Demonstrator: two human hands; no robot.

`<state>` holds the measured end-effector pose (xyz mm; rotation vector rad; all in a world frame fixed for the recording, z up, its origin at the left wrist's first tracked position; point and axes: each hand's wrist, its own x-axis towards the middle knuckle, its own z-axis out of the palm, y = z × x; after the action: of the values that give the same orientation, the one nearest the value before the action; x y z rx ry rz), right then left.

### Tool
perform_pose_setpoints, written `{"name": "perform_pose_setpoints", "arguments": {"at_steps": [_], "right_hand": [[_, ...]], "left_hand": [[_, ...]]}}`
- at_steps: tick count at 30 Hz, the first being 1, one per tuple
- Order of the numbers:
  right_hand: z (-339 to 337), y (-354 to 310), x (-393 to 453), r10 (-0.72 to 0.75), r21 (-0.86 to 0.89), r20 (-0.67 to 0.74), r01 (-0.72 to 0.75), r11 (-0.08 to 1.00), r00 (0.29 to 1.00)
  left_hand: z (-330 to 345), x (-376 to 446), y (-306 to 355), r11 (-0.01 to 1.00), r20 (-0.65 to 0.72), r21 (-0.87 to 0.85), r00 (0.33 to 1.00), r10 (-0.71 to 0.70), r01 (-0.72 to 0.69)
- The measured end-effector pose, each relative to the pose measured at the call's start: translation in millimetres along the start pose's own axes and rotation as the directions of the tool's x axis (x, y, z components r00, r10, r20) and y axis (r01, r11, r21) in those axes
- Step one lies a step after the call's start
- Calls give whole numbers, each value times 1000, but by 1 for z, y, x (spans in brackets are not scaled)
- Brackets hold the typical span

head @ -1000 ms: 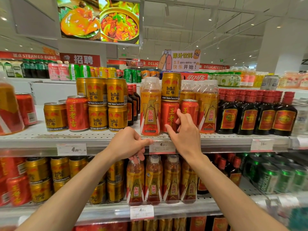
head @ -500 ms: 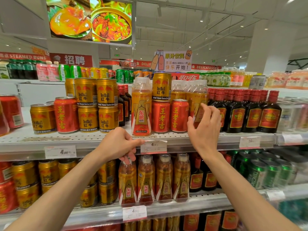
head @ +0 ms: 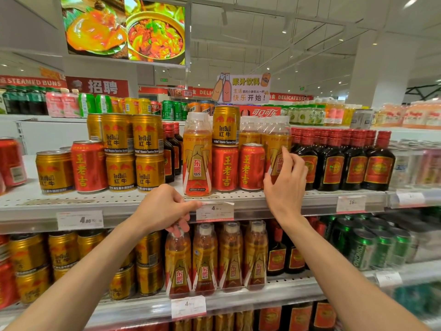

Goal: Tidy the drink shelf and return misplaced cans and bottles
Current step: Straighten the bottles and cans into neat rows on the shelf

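Centrally in the head view, the right hand (head: 285, 185) curls its fingers round an orange bottle (head: 276, 149) beside two red cans (head: 251, 167) on the upper shelf (head: 100, 203); the left hand (head: 164, 207) pinches a price tag (head: 214, 210).

The right hand (head: 285, 185) is covering most of a bottle (head: 276, 149), hiding its label. The left hand (head: 164, 207) is hiding a lower bottle's cap (head: 177, 232). Price tags (head: 214, 210) are blurring beyond reading. Far-right bottles (head: 427, 163) are smearing.
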<state>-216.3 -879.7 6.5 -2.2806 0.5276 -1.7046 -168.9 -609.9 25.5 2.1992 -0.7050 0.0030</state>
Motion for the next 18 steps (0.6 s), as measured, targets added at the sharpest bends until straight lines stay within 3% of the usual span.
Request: {"name": "perform_pose_setpoints", "arguments": {"at_steps": [12, 18], "right_hand": [[-4, 7, -2, -28, 55, 25, 26, 998, 999], [-7, 10, -11, -23, 80, 117, 14, 997, 993]], "left_hand": [[2, 1, -4, 999, -26, 28, 999, 26, -25], [5, -1, -9, 995, -76, 70, 994, 79, -74]]}}
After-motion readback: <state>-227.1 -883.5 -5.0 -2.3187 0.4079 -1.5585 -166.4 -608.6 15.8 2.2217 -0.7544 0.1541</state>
